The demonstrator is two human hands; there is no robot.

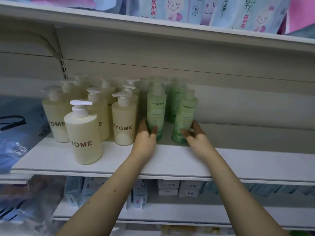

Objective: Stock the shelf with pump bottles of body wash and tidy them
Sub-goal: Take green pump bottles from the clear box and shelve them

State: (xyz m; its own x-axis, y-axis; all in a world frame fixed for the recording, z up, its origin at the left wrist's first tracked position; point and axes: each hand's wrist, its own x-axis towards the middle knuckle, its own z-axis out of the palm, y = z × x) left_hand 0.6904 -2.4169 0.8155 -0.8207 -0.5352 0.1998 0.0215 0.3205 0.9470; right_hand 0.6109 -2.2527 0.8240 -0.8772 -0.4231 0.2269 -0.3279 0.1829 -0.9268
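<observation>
Several cream pump bottles marked ZYOME stand on the white shelf (170, 160) at the left; the nearest cream bottle (83, 133) stands alone in front of the group. To their right stand green bottles. My left hand (146, 133) grips the base of the left green bottle (156, 106). My right hand (196, 133) grips the base of the right green bottle (185, 114). A third green bottle (175, 99) stands behind them, partly hidden. Both held bottles rest upright on the shelf.
The shelf's right half is bare up to the back panel (238, 103). A shelf above holds pastel packs (230, 11). Below, a lower shelf carries small boxes (177, 188). Blue plastic bags (15, 143) lie at the left edge.
</observation>
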